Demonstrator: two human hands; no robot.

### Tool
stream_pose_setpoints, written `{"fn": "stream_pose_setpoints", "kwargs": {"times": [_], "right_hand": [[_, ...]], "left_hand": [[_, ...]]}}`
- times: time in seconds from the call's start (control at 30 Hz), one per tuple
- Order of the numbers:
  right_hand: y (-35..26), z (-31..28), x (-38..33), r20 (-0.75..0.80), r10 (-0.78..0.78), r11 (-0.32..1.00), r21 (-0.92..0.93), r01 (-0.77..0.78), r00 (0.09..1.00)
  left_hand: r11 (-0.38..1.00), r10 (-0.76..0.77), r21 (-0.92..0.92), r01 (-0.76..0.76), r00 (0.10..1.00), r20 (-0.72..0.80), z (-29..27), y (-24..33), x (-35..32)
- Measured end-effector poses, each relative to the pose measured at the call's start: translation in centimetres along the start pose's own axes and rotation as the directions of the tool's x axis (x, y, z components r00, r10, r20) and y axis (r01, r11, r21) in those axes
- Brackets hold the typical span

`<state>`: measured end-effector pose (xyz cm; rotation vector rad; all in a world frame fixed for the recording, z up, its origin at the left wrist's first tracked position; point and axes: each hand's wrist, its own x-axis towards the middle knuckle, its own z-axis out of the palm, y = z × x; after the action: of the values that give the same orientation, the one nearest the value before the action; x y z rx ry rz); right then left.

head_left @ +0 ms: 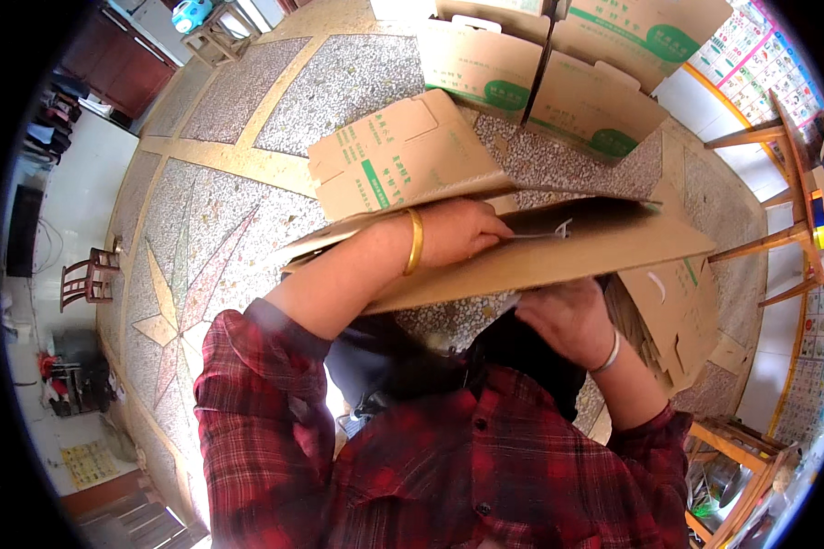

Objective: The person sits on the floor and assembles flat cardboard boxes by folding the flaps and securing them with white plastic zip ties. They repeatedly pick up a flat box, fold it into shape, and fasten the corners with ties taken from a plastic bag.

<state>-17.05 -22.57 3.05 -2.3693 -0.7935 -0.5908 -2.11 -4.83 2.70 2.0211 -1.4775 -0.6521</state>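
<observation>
A flat brown cardboard carton [558, 261] with green print is held in front of my chest, partly unfolded. My left hand [462, 231], with a gold bangle at the wrist, reaches inside the carton between its panels, fingers curled near a white plastic handle strip [545, 233]. My right hand [568, 320], with a silver bangle, grips the carton's lower edge from beneath; its fingertips are hidden by the cardboard. The upper flap [398, 156] of the carton stands up beyond my left wrist.
Several assembled brown cartons [540, 64] with green marks stand on the terrazzo floor [211, 238] ahead. A stack of flat cardboard [677, 320] lies at the right. Wooden furniture legs [778, 183] are at the right, a small wooden chair [87, 279] at the left.
</observation>
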Motion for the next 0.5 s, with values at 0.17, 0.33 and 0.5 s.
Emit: {"fn": "stream_pose_setpoints", "kwargs": {"times": [0.17, 0.33, 0.5], "right_hand": [[0.6, -0.4, 1.7, -0.094, 0.157, 0.985, -0.054, -0.162, 0.983], [2.8, 1.3, 3.0, -0.163, 0.104, 0.986, -0.109, -0.123, 0.981], [5.6, 3.1, 5.9, -0.290, 0.101, 0.987, -0.089, -0.131, 0.952]], "left_hand": [[0.997, -0.074, -0.026, 0.074, 0.997, 0.016, -0.1, -0.6, -0.6], [0.976, -0.198, -0.099, 0.193, 0.980, -0.036, -1.0, -0.5, 1.0], [0.854, -0.340, -0.429, 0.295, 0.940, -0.032, -3.9, -2.7, 2.2]]}}
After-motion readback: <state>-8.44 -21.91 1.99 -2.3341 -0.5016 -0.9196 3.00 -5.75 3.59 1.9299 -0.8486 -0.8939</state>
